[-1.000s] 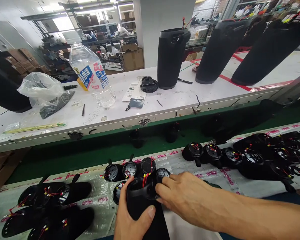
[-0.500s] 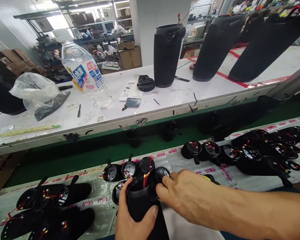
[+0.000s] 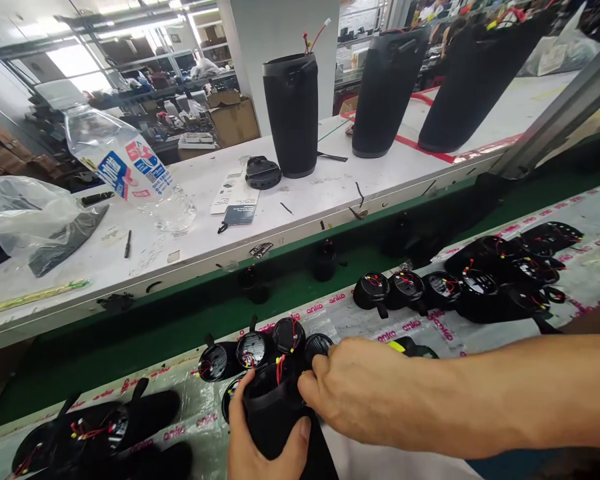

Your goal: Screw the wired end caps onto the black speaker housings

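Note:
My left hand (image 3: 257, 460) is wrapped round a black, cloth-covered speaker housing (image 3: 273, 427), thumb on the near side and fingers on the left. The housing's open end faces up and away from me, with red wires (image 3: 281, 370) showing at its mouth. My right hand (image 3: 347, 387) is closed at the right side of that rim, fingers curled and pinched together. What those fingertips hold is hidden. Just beyond stand several similar black housings, among them one with a round black end (image 3: 289, 335) and red wires.
More wired housings lie at left (image 3: 115, 427) and right (image 3: 480, 283) on plastic-wrapped boards. A white shelf (image 3: 195, 267) crosses in front, bearing a plastic bottle (image 3: 135, 173), a tall black housing (image 3: 293, 120), a black cap (image 3: 263, 173) and a clear bag (image 3: 27, 213).
The view has swung, so the shelf and its things sit farther left. Both hands keep their places on the speaker housing, with the right hand still closed at its rim.

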The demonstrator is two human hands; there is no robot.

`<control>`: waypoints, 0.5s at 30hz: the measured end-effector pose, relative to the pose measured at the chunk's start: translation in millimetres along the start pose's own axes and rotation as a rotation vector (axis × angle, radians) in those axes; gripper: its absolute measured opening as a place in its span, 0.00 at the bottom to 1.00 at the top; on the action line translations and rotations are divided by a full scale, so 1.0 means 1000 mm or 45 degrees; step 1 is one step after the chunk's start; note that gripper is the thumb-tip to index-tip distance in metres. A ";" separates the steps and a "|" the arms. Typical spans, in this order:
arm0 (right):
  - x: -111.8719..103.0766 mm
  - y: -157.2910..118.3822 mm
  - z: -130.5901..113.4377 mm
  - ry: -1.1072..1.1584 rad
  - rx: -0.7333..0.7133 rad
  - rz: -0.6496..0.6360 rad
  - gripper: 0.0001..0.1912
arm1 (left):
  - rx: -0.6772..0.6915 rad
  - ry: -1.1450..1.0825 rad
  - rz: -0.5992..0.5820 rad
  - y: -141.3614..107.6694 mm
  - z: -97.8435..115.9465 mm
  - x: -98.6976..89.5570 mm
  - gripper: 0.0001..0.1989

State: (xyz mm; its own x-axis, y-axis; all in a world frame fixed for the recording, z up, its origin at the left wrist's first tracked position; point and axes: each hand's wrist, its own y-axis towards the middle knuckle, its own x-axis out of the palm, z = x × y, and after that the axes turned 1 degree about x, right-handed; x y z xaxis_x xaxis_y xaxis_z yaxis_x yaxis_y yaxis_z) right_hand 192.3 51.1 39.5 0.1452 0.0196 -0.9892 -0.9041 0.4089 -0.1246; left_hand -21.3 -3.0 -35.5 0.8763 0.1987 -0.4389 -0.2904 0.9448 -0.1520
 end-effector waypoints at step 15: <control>0.027 0.020 0.014 0.598 0.339 0.157 0.16 | -0.275 -0.575 -0.224 0.013 -0.031 -0.003 0.48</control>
State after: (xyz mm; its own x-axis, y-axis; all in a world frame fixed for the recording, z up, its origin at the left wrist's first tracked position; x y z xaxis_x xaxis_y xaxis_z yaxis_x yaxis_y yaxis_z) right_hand 184.1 72.5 11.0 -0.2051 -0.3022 -0.9309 -0.7614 0.6469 -0.0423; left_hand -39.6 0.8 -63.5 0.9834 0.1792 0.0276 -0.1545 0.9081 -0.3892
